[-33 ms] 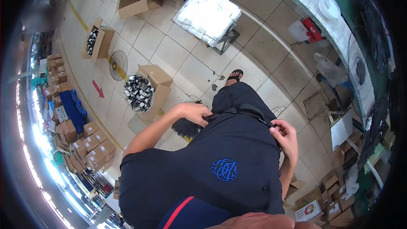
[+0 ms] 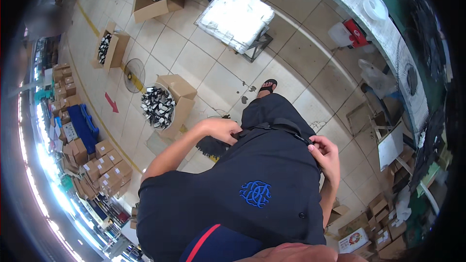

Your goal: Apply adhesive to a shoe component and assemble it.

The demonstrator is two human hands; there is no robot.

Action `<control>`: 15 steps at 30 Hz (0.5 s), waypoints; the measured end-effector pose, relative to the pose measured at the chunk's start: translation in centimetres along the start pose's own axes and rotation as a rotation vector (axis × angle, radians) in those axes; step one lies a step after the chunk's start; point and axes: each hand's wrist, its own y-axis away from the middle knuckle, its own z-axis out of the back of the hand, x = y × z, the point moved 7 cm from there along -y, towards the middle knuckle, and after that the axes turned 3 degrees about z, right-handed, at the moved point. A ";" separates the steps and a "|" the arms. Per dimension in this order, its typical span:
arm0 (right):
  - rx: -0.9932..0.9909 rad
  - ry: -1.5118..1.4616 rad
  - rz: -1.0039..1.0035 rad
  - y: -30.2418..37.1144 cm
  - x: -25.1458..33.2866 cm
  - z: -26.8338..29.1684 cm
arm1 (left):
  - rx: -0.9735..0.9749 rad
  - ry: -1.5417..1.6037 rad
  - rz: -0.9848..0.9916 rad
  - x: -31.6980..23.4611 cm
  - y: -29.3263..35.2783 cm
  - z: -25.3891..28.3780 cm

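Note:
A black strap (image 2: 285,123) runs across my waist over dark clothing. At its left end my left hand (image 2: 222,130) is closed, with the fingers curled round the strap and the fingertips partly hidden. My right hand (image 2: 327,157) pinches the strap's other end at my right hip, thumb against fingers. My dark shirt (image 2: 218,199) has a blue embroidered emblem (image 2: 256,194) on it. Below the waist, one foot in a black sandal (image 2: 267,86) shows on the tiled floor.
A round container of black-and-white parts (image 2: 158,106) stands left, beside an open carton (image 2: 182,102) and a fan (image 2: 134,75). Ahead is a white-topped stand (image 2: 235,17). A long bench (image 2: 361,5) curves along the right. Stacked cartons (image 2: 114,172) fill the far left.

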 end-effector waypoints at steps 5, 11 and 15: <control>-0.039 -0.072 0.041 0.2 -0.2 1.6 | 0.022 0.085 -0.164 -3.0 1.8 2.2; -0.152 -0.226 0.155 1.5 0.4 2.2 | 0.095 0.019 0.018 -10.1 -1.3 7.1; -0.143 0.188 0.166 2.7 1.9 2.6 | -0.257 -0.219 -0.327 -19.8 -5.0 9.2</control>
